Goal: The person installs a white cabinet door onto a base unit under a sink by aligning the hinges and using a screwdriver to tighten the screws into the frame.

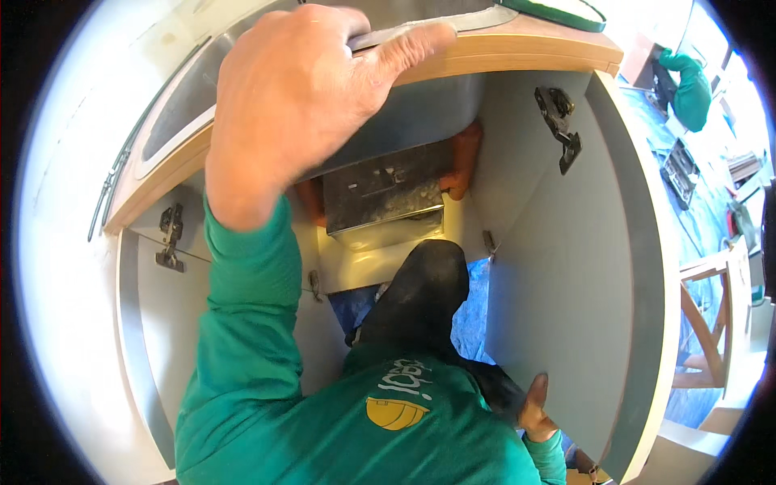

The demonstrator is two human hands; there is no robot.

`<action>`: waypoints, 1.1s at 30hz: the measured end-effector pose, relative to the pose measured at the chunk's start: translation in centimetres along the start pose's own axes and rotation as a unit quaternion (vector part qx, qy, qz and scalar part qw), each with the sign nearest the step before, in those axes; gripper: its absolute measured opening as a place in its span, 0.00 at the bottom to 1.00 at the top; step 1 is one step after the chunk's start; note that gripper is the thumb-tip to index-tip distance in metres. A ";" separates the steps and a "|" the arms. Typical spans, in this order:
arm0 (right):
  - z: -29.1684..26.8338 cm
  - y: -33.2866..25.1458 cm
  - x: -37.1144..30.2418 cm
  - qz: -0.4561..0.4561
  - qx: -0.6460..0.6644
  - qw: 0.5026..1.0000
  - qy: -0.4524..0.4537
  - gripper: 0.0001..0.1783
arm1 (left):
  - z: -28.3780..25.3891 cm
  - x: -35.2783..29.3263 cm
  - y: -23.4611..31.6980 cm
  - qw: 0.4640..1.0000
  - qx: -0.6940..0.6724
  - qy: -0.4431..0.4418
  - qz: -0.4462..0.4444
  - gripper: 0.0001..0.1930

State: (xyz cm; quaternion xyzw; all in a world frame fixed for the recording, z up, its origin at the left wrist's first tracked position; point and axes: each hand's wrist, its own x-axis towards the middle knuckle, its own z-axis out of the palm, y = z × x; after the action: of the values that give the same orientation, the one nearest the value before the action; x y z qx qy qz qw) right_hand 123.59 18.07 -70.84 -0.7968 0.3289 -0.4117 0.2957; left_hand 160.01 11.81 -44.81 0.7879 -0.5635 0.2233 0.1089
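Far left, atop wooden counter edge (517,50): left hand (299,97) grasping rim of steel sink (194,89), fingers curled over lip. Sink likely rigid, heavy, slick; rim safest hold. Near right: right hand (535,408) flat against open cabinet door (566,307), grasping nothing.

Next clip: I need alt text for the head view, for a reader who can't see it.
Looking down, the left hand grips the sink rim at the worktop edge, above an open cabinet with both doors swung out. The right hand rests against the right door, low in the picture.
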 end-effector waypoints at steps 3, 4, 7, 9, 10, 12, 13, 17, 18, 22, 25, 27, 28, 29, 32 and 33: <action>-1.2 1.2 -1.6 0.046 -0.054 0.993 0.092 0.20 | 4.8 -2.0 2.6 0.902 -0.267 0.289 0.174 0.19; -1.2 1.4 -2.0 0.053 -0.053 0.991 0.108 0.20 | 5.3 -4.0 4.1 0.892 -0.348 0.222 0.185 0.17; -1.4 1.9 -2.8 0.067 -0.072 0.985 0.141 0.20 | 12.6 -4.1 8.7 0.773 -0.634 0.003 0.019 0.22; -1.2 1.3 -2.3 0.076 -0.092 0.983 0.138 0.20 | 17.2 -0.3 10.6 0.565 -0.803 -0.115 -0.150 0.25; -1.1 0.8 -1.7 0.080 -0.100 0.983 0.132 0.20 | 18.6 1.1 11.1 0.560 -0.805 -0.122 -0.150 0.25; -0.6 0.4 -1.2 0.091 -0.072 0.980 0.163 0.22 | 19.8 3.1 11.7 0.502 -0.851 -0.118 -0.103 0.24; -0.4 0.7 -1.5 0.096 -0.063 0.978 0.173 0.23 | 20.2 3.4 12.0 0.456 -0.881 -0.102 -0.077 0.21; -0.1 1.9 -2.6 0.111 -0.058 0.957 0.263 0.22 | 19.9 4.1 12.3 0.446 -0.887 -0.094 -0.079 0.20; -0.3 1.4 -2.2 0.117 -0.118 0.960 0.224 0.22 | 20.2 4.0 12.3 0.449 -0.887 -0.083 -0.068 0.20; -0.9 0.3 -0.8 0.131 -0.168 0.951 0.226 0.21 | 20.2 4.2 13.0 0.458 -0.882 -0.044 -0.103 0.18; -0.7 0.5 -0.2 0.177 -0.125 0.929 0.301 0.20 | 20.5 4.3 13.4 0.410 -0.902 -0.057 -0.118 0.15; -1.4 2.4 -1.6 0.183 -0.237 0.911 0.285 0.20 | 20.4 4.1 13.5 0.398 -0.907 -0.052 -0.128 0.12; -1.5 2.7 -1.8 0.184 -0.236 0.910 0.285 0.20 | 20.3 4.2 13.5 0.384 -0.911 -0.047 -0.139 0.10; -1.5 2.4 -1.3 0.176 -0.219 0.915 0.291 0.20 | 20.4 4.2 13.5 0.385 -0.911 -0.049 -0.142 0.10; -2.4 1.9 -1.4 0.202 -0.219 0.916 0.269 0.21 | 20.8 4.5 13.4 0.366 -0.916 -0.065 -0.152 0.06; -2.5 1.7 -1.5 0.219 -0.229 0.914 0.255 0.21 | 20.8 4.4 13.3 0.367 -0.915 -0.060 -0.159 0.06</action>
State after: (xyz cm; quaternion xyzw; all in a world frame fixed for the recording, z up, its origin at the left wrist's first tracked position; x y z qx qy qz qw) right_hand 120.30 17.72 -71.59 -0.6189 0.6443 -0.4393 0.0943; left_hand 153.49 -5.27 -62.03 0.2926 -0.2918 -0.4985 0.7621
